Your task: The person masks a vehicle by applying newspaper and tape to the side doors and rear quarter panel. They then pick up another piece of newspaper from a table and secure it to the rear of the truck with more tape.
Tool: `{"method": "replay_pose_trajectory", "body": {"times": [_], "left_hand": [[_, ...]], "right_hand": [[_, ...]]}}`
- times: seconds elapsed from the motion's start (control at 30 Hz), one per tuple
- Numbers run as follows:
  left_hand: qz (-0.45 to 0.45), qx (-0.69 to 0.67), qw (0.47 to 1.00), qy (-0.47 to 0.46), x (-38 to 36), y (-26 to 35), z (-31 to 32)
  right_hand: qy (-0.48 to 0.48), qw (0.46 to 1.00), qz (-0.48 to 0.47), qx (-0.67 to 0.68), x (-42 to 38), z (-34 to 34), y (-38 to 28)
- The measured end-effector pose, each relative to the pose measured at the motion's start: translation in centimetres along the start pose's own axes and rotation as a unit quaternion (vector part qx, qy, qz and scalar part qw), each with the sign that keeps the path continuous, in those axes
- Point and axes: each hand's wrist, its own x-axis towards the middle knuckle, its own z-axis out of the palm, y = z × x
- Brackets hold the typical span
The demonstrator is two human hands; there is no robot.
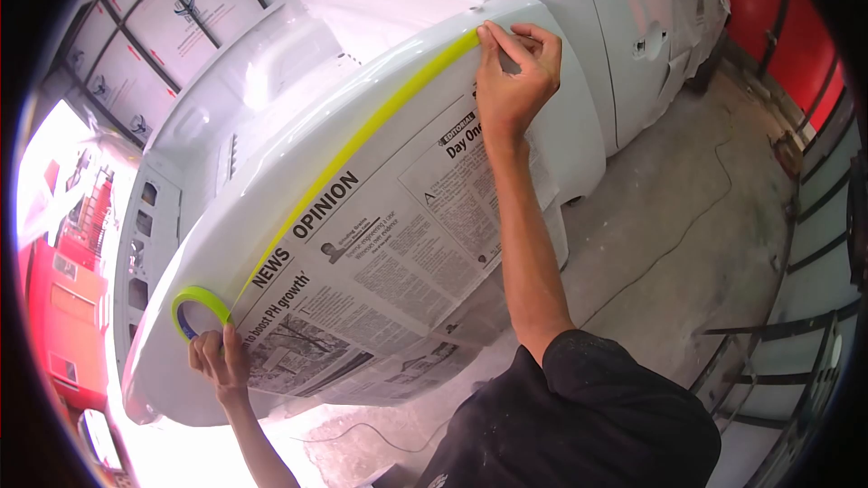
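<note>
A strip of yellow-green tape (362, 136) runs along the top edge of a newspaper sheet (389, 253) that lies over the side of a white vehicle bed (262, 163). At the strip's upper right end, my right hand (520, 72) pinches the tape and paper edge between bent fingers. The tape roll (201, 295) is at the strip's lower left end, standing off the white panel. My left hand (220, 360) grips the roll's lower edge, beside the corner of the newspaper.
The white vehicle's door (637, 36) is at the upper right, partly covered with sheeting. A thin cable (674, 239) crosses the concrete floor (633, 217). Metal frames (768, 334) stand at the right. Red structures (77, 325) show at the far left.
</note>
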Motion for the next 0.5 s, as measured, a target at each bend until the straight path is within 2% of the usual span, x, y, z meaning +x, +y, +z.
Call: {"method": "replay_pose_trajectory", "body": {"times": [0.07, 0.37, 0.5], "left_hand": [[-0.004, -0.002, 1.0, 0.0, -0.3, -0.1, 0.1], [0.006, -0.004, 1.0, 0.015, 1.6, 0.4, -0.4], [0.002, 0.003, 1.0, 0.009, 1.1, 0.3, -0.4]], "right_hand": [[-0.001, 1.0, -0.005, -0.005, 0.0, 0.0, 0.0], [-0.025, 0.991, 0.123, 0.056, 1.6, -0.2, 0.2], [-0.039, 0.988, 0.136, 0.061, 1.8, -0.4, -0.2]]}}
